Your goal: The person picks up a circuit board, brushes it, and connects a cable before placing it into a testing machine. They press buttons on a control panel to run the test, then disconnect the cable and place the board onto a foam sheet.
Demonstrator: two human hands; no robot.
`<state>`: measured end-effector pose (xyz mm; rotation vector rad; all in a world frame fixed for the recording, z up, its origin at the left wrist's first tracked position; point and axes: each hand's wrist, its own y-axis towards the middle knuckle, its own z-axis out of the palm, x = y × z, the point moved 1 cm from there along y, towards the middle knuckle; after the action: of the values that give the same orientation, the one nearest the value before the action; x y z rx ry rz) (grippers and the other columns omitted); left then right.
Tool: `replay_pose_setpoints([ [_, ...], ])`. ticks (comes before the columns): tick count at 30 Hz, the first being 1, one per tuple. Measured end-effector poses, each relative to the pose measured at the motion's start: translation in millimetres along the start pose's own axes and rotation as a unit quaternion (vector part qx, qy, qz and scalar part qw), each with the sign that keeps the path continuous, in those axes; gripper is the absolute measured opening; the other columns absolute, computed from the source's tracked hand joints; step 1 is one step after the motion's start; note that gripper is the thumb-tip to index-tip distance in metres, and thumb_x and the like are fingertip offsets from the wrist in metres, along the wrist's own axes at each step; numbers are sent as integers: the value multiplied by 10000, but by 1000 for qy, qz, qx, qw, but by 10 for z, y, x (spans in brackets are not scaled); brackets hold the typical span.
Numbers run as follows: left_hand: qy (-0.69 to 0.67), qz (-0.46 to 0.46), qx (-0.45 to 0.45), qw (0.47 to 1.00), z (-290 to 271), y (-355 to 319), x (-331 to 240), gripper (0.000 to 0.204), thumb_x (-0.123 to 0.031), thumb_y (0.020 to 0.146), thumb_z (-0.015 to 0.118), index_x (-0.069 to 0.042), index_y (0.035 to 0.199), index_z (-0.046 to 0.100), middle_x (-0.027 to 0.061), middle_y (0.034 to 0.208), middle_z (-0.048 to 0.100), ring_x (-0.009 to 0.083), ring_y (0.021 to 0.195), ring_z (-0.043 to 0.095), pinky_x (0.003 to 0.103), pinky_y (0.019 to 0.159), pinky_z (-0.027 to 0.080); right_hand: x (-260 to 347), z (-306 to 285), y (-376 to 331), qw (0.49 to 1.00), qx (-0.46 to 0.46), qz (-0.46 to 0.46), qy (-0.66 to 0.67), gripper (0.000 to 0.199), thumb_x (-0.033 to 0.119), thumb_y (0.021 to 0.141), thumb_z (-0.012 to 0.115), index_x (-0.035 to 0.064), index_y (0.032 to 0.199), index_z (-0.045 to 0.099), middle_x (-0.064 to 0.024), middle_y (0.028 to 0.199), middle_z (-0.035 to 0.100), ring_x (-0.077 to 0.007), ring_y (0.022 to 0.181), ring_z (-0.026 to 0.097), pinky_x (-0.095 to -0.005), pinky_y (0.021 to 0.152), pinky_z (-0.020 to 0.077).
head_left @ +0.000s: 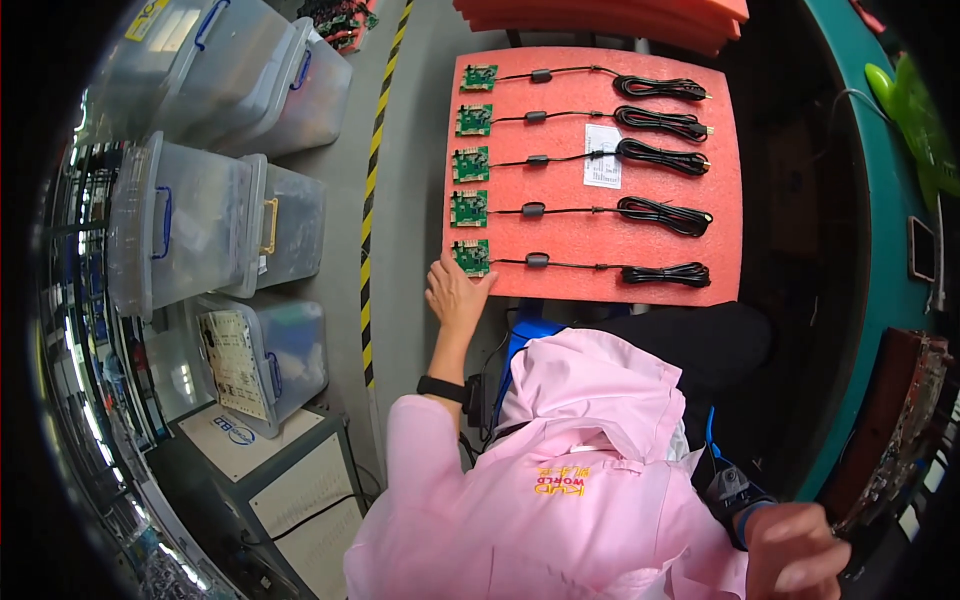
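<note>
A red foam sheet [660, 50] lies ahead of me with several green circuit boards in a column on its left, each with a black cable ending in a coiled bundle [665, 214]. My left hand [455, 292] reaches forward to the sheet's near left corner, with fingers and thumb around the nearest board [471, 256]. Whether it grips the board or only touches it is unclear. My right hand [792, 550] is low at the right, blurred, beside a dark rack of boards [895, 420]. I wear a pink coat and a black wristband [440, 388].
More red foam sheets [600, 15] are stacked behind the first. Clear plastic bins [190, 215] stand on the left beyond a yellow-black floor stripe [370, 200]. A white paper slip [603, 156] lies on the foam. A green-edged bench [880, 200] curves along the right. A grey cabinet [270, 470] stands at the lower left.
</note>
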<state>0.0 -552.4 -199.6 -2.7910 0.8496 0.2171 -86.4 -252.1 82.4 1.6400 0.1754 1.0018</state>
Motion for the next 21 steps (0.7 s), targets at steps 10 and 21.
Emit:
replay_pose_setpoints([
  [10,10,35,-70,997,138,-4,308,691,-337,610,687,-6,1135,382,175,977,477,339,949,463,416,772,410,313,254,-114,986,49,157,-21,482,247,727,522,347,1190,433,-64,1073,503,-248,766,481,-440,524,427],
  [21,-190,490,31,850,-882,-207,-1855,259,-155,709,639,-5,904,556,130,716,564,268,629,554,325,601,449,1425,104,-253,867,-175,235,-402,56,158,772,527,152,824,509,-66,756,526,-219,671,523,-370,563,435],
])
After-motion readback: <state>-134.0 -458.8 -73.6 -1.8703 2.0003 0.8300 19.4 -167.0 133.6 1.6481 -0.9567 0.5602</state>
